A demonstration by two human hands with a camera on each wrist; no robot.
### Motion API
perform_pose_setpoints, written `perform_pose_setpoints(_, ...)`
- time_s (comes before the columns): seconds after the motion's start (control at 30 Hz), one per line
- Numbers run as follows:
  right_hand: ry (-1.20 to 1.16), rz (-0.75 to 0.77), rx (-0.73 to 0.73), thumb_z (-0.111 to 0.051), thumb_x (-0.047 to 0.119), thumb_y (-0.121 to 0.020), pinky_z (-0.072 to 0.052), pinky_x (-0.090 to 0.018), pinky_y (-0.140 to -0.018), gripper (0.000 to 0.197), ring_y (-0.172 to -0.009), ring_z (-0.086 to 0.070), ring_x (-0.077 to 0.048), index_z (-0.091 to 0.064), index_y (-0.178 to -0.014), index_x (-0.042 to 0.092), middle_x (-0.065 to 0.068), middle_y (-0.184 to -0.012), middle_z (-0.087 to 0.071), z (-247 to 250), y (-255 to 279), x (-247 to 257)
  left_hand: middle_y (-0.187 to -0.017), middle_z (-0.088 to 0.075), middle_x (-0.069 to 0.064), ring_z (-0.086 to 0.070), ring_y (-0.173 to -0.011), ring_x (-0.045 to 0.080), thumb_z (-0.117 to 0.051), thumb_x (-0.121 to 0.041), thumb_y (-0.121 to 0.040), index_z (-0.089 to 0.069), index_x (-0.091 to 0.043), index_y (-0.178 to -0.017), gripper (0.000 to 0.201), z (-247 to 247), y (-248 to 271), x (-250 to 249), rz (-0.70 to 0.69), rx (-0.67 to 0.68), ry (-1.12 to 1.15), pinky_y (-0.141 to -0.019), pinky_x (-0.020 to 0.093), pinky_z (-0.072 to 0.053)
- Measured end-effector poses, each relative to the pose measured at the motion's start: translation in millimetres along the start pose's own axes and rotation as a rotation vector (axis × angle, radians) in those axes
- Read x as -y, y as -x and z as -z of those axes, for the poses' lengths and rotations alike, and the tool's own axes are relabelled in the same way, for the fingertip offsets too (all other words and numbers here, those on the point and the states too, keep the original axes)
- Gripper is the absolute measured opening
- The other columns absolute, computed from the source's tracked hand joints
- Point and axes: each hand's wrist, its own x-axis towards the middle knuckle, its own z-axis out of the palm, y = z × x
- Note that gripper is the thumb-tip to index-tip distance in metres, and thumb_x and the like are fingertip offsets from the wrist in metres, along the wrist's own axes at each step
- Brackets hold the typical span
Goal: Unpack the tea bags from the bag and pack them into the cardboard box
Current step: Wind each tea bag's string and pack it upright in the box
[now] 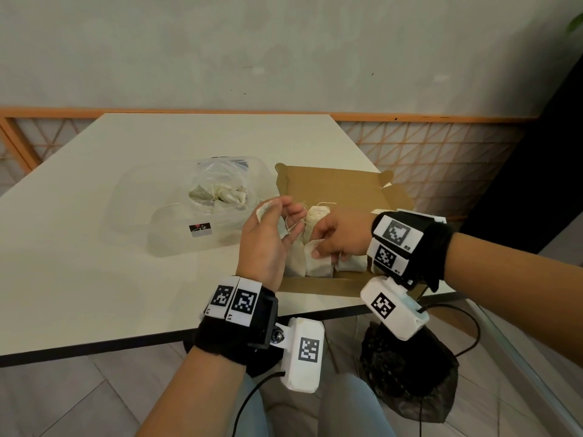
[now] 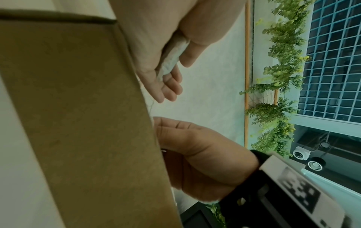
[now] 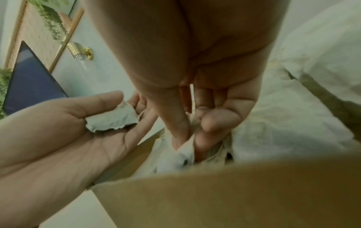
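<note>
The left hand point(image 1: 268, 238) is hovering at the left edge of the cardboard box point(image 1: 331, 184), palm turned toward the right, with one tea bag point(image 3: 112, 119) lying across the palm and pinned under the thumb — the other fingers are only loosely bent. A thin string is trailing from that hand over the box. The right hand point(image 1: 339, 236) is reaching down into the box from the right side, its thumb and forefinger pinching the upper edge of a second tea bag point(image 1: 318, 260) that is standing among the others; the remaining fingers are curling inward behind it. Several white tea bags are sitting upright in a row along the near wall of the box, touching one another, and one more point(image 1: 317, 214) is showing further back. The box is lying open on the white table point(image 1: 94, 184), near its right front corner, with its lid flap standing up at the far side. Just to the left of the box a clear plastic bag point(image 1: 217, 187) is resting inside a transparent container point(image 1: 135, 216) — more tea bags are visible through the plastic. Both wrists are carrying black bands with printed markers.
</note>
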Motion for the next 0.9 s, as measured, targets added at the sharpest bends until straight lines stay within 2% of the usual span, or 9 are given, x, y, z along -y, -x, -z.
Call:
perform_pose_setpoints(0.1,0.079,0.013,-0.118,-0.073,0.025,-0.078,-0.049,-0.029,-0.074,0.032,-0.078,-0.058,-0.016,-0.059,-0.106,0.018,-0.004,-0.09,-0.063,7.1,9.5,4.8,-0.085,-0.064,0.009,-0.064,-0.087,0.02,-0.041,-0.013,-0.1,-0.059,-0.007,-0.095,0.019,0.3,-0.2,-0.2,0.011,-0.001,0.02,-0.088,0.033,-0.052)
perform_pose_setpoints(0.2,0.082,0.072,-0.257,-0.073,0.022,-0.077,-0.045,-0.027,-0.074,0.022,-0.075,-0.054,-0.012,-0.058,-0.093,0.022,0.0,-0.086,-0.061,8.9,23.3,6.1,-0.084,-0.064,0.008,-0.064,-0.086,0.02,-0.042,-0.013,-0.1,-0.059,-0.007,-0.095,0.018,1.1,-1.6,-1.1,0.018,-0.007,0.039,-0.084,0.031,-0.053)
perform_pose_setpoints(0.33,0.092,0.08,-0.079,-0.068,0.013,-0.08,-0.046,-0.018,-0.075,0.012,-0.074,-0.057,-0.005,-0.07,-0.087,0.022,0.01,-0.077,-0.064,-9.5,30.9,-4.8,-0.084,-0.065,0.007,-0.064,-0.084,0.018,-0.039,-0.015,-0.101,-0.058,-0.008,-0.097,0.02,0.6,-1.6,-0.8,0.028,-0.006,0.028,-0.08,0.028,-0.054)
perform_pose_setpoints(0.43,0.032,0.151,-0.044,-0.067,0.011,-0.082,-0.041,-0.004,-0.064,0.014,-0.063,-0.055,0.008,-0.074,-0.09,0.019,0.017,-0.069,-0.062,-10.4,34.0,-6.9,-0.084,-0.066,0.007,-0.065,-0.085,0.018,-0.039,-0.015,-0.101,-0.059,-0.009,-0.094,0.021,1.2,-1.3,-1.5,0.025,-0.017,0.028,-0.083,0.03,-0.054)
perform_pose_setpoints(0.5,0.037,0.192,-0.015,-0.064,0.011,-0.083,-0.041,-0.003,-0.064,0.016,-0.061,-0.054,0.011,-0.074,-0.093,0.018,0.016,-0.071,-0.063,-10.4,35.5,-5.9,-0.083,-0.066,0.007,-0.065,-0.084,0.017,-0.039,-0.014,-0.101,-0.059,-0.009,-0.093,0.022,1.2,-1.1,-2.5,0.033,-0.017,0.034,-0.084,0.031,-0.053)
perform_pose_setpoints(0.63,0.022,0.23,-0.127,-0.063,0.012,-0.085,-0.043,-0.009,-0.068,0.015,-0.068,-0.057,0.007,-0.073,-0.093,0.02,0.016,-0.074,-0.062,-6.6,37.1,-2.5,-0.088,-0.066,0.006,-0.064,-0.086,0.018,-0.038,-0.018,-0.101,-0.058,-0.01,-0.097,0.023,-1.4,-0.1,-6.7,0.093,0.03,0.056,-0.083,0.031,-0.052)
perform_pose_setpoints(0.73,-0.254,0.262,-0.34,-0.066,0.014,-0.083,-0.048,-0.026,-0.071,0.008,-0.073,-0.057,-0.014,-0.067,-0.089,0.019,0.003,-0.079,-0.061,7.8,38.5,6.5,-0.098,-0.065,0.008,-0.062,-0.089,0.02,-0.033,-0.031,-0.102,-0.056,-0.01,-0.108,0.031,-4.5,1.2,-12.8,0.18,0.123,0.108,-0.088,0.035,-0.048)
perform_pose_setpoints(0.83,-0.362,0.285,-0.302,-0.074,0.028,-0.076,-0.049,-0.022,-0.068,0.026,-0.072,-0.057,-0.007,-0.063,-0.096,0.018,0.003,-0.085,-0.061,6.5,39.0,19.0,-0.103,-0.067,0.008,-0.064,-0.097,0.02,-0.03,-0.046,-0.099,-0.051,-0.011,-0.128,0.05,-13.1,4.1,-14.0,0.287,0.214,0.111,-0.095,0.039,-0.045)
perform_pose_setpoints(0.9,-0.367,0.277,-0.267,-0.076,0.032,-0.073,-0.053,-0.028,-0.076,0.03,-0.08,-0.061,-0.012,-0.061,-0.096,0.021,0.0,-0.091,-0.063,0.5,36.2,23.0,-0.099,-0.066,0.005,-0.063,-0.098,0.018,-0.03,-0.059,-0.094,-0.047,-0.011,-0.134,0.064,-17.7,5.2,-12.7,0.322,0.275,0.142,-0.094,0.038,-0.045)
